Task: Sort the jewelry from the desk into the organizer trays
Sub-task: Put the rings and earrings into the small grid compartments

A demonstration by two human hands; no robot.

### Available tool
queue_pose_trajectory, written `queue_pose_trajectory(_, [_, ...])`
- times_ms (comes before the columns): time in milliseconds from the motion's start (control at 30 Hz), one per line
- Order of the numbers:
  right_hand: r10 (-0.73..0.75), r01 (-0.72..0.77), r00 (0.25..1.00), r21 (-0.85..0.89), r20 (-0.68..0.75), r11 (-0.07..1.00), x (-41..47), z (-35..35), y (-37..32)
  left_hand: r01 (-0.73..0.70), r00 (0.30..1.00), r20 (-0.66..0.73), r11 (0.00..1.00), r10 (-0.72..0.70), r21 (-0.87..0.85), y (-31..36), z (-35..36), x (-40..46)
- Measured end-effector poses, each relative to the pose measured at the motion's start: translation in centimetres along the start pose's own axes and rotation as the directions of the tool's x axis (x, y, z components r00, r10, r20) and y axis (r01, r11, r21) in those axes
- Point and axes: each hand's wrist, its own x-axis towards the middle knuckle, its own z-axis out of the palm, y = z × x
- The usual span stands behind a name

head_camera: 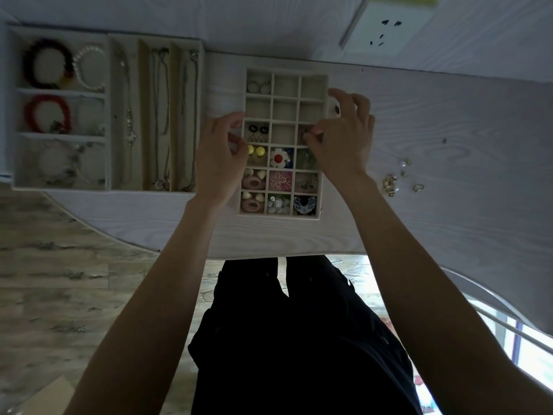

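Observation:
A small grid tray (285, 71) stands mid-desk; its nearer cells hold earrings and flower pieces, its far cells are mostly bare. My right hand (344, 139) hovers over the tray's right column and pinches a small piece of jewelry at its fingertips above a cell. My left hand (221, 157) rests against the tray's left edge with its fingers curled at the wall. Loose gold earrings and rings (399, 179) lie on the desk to the right. A larger tray (109, 115) at the left holds bead bracelets and chain necklaces.
The white wood-grain desk (449, 130) has a curved front edge. A wall socket plate (389, 28) sits behind the desk at the far right. My dark trousers and a wooden floor show below the desk.

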Motion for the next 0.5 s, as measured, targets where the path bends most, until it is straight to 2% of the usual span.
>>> queue_pose_trajectory(100, [0.071, -0.071, 0.997, -0.067, 0.006, 0.995, 0.1, 0.2, -0.5, 0.008, 1.000, 0.018, 1.000, -0.008, 0.002, -0.1, 0.0, 0.1])
queue_pose_trajectory(333, [0.140, -0.140, 0.990, -0.045, 0.008, 0.989, -0.2, 0.5, -1.1, -0.006, 1.000, 0.025, 1.000, 0.006, 0.003, -0.2, 0.1, 0.1])
queue_pose_trajectory(433, [0.176, -0.177, 0.984, 0.026, 0.022, 0.984, -0.4, 0.4, -0.7, 0.001, 1.000, 0.027, 1.000, -0.001, 0.018, -0.2, 0.0, 0.0])
queue_pose_trajectory(500, [0.192, -0.184, 0.981, 0.152, -0.036, 0.971, -1.0, 0.1, -0.2, -0.007, 1.000, 0.011, 0.997, 0.006, 0.072, 0.2, -0.1, -0.3])
